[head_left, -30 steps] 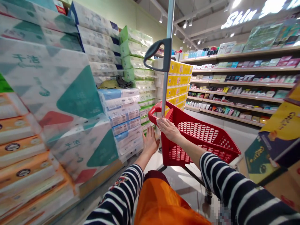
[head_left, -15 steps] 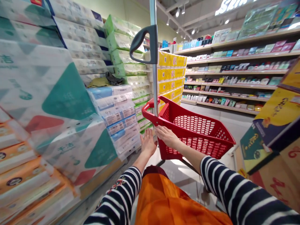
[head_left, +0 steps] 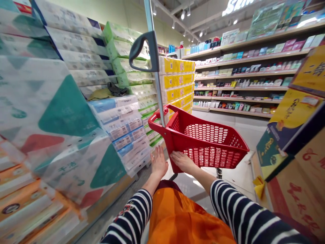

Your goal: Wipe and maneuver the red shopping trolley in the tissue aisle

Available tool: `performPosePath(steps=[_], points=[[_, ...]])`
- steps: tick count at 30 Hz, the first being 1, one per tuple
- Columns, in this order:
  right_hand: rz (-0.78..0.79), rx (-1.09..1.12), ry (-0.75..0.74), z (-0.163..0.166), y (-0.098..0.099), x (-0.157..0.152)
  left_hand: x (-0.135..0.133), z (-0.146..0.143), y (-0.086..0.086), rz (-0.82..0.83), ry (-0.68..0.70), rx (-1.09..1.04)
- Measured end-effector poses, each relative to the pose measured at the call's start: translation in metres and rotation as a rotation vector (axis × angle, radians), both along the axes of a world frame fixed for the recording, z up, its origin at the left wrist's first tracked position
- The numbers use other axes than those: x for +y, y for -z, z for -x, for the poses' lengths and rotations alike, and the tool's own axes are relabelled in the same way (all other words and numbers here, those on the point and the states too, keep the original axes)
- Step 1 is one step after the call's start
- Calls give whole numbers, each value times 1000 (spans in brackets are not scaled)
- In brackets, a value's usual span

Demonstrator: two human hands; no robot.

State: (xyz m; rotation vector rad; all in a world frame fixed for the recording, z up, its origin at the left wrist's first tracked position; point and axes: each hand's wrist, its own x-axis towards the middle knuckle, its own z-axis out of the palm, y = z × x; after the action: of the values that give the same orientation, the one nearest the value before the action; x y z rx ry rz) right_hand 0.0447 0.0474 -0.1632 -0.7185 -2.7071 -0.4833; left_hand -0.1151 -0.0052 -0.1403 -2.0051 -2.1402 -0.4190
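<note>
A red plastic shopping cart basket (head_left: 175,135) with perforated sides stands in front of me, slightly right of centre. A metal pole (head_left: 159,91) with a dark grey loop handle (head_left: 154,51) rises at its near left corner. My right hand (head_left: 183,162) lies flat with fingers stretched out at the basket's lower near side; whether it presses on it I cannot tell. My left hand (head_left: 159,163) is raised just left of the basket, palm up-facing and fingers spread, holding nothing. Packs of tissue in blue and white wrap (head_left: 124,125) are stacked beyond my left hand.
Large white and teal paper packs (head_left: 73,145) line the left side on a low platform. Yellow packs (head_left: 177,76) stand behind the cart. Shelves of small goods (head_left: 241,73) run along the back right. Cartons (head_left: 291,125) are piled close on the right.
Both hands have come down a little; my right hand has shifted from just below the cart's handle bar to lower on its side. The view has turned slightly right.
</note>
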Motion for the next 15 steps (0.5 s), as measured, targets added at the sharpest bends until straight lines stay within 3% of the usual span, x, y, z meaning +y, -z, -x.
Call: performPosePath(steps=[3,6,8,11,15], points=[[-83,101,-46,-1,-31,5,-3,-6,1,-10,-9,-5],[-163,228,20,-2,-66,19,-3,-16,-3,-43,18,-20],[-194,261,55,-6,-76,27,-2,-22,-7,-54,39,-31],[-207,227,57,-17,-68,30,-1,-30,-11,-49,49,-39],[-139,128,64,-33,-31,22,-4,-37,-10,-52,64,-35]])
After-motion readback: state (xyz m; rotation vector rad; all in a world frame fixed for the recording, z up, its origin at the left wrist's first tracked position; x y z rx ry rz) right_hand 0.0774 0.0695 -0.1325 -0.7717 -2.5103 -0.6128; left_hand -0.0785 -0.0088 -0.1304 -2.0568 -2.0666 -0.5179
